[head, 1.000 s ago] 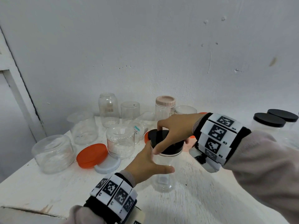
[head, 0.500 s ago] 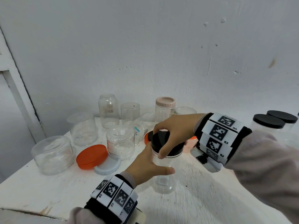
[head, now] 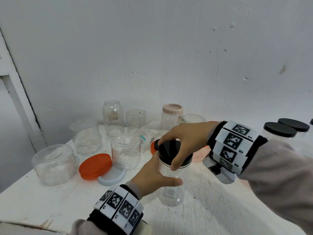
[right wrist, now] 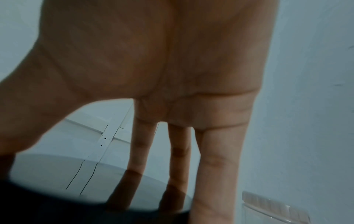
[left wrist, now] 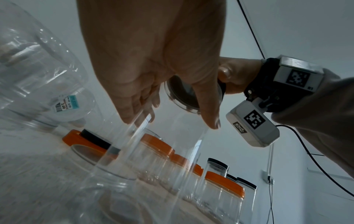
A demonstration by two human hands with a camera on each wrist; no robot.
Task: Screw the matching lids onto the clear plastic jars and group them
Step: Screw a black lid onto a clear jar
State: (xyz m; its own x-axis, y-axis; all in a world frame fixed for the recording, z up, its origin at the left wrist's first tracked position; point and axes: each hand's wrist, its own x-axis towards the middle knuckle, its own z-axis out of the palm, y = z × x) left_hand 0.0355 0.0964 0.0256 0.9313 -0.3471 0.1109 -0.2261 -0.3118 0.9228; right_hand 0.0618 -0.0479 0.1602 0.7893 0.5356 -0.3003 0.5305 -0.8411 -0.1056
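Both hands are working one jar (head: 170,185) on the table (head: 50,197): left hand (head: 152,175) gripping its body, right hand (head: 184,141) clasping the black lid (head: 169,150). Keeping the lid level should avoid cross-threading.

White wall (head: 169,56) w/ scuffs; door frame (head: 15,92) left; black cable (left wrist: 252,30) on wall.

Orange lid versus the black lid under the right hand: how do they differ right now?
The orange lid lies loose, propped on a pale lid; the black lid sits atop the clear jar. The orange lid is untouched; the right hand grips the black lid while the left hand holds that jar. The orange lid looks flatter. Both are round.
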